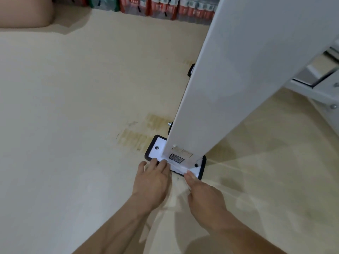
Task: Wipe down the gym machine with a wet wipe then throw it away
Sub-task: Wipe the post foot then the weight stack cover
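Open floor (73, 107) lies left of the white upright post (229, 79); the post and its black-edged base plate (156, 151) block ahead, and a metal frame (311, 76) closes the right side.

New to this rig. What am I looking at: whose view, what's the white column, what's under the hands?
One picture only, from a camera worn on the person's head, looking forward and down. No robot: the two bare arms are the person's own. The tall white post is part of the gym machine; it stands on a white base plate with a black rim, on the beige floor. A white wet wipe lies along the plate's near edge. The left hand presses it with flat fingers; the right hand touches its other end, though whether it pinches is unclear.
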`<state>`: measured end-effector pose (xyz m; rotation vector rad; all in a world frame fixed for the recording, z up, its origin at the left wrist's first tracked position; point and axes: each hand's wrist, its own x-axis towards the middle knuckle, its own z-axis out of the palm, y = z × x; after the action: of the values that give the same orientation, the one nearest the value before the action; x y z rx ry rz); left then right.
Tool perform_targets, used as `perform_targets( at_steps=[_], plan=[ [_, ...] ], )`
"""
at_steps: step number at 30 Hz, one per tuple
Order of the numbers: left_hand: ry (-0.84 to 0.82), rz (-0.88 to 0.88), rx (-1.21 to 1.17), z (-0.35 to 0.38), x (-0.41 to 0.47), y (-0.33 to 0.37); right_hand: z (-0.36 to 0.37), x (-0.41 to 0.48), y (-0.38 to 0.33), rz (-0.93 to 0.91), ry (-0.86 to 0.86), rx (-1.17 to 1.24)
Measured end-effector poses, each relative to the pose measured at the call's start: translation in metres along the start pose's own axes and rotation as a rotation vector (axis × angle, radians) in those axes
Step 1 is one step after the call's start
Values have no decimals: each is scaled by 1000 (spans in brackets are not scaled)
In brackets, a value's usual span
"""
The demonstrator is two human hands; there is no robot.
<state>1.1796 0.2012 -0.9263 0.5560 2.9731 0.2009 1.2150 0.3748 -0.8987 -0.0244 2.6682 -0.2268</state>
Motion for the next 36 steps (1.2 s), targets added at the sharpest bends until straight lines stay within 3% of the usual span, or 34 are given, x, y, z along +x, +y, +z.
perform_targets(
  at_steps=[5, 9, 13, 17, 21, 24, 31, 36],
  plan=[
    [-79, -191, -124, -9, 8, -12, 10, 13, -30, -59, -29, -18],
    [-35, -195, -166, -12, 10, -22, 14, 39, -55, -259, 215, 97],
    [-67, -119, -188, 2, 6, -11, 10, 41, -53, -303, 40, 92],
    [-66, -64, -71, 17, -3, 14, 1, 16, -9, -152, -9, 42],
    [-211, 93, 9, 9, -5, 51, -7, -6, 18, -81, -23, 13],
    [-113, 147, 65, 4, 3, 58, -5, -5, 25, -43, -61, -38],
    [-178, 111, -3, 5, -2, 56, -6, 32, 20, 98, -51, -131],
    [-132, 102, -55, 6, 4, 56, -34, 66, 22, 144, -164, -166]
  ],
)
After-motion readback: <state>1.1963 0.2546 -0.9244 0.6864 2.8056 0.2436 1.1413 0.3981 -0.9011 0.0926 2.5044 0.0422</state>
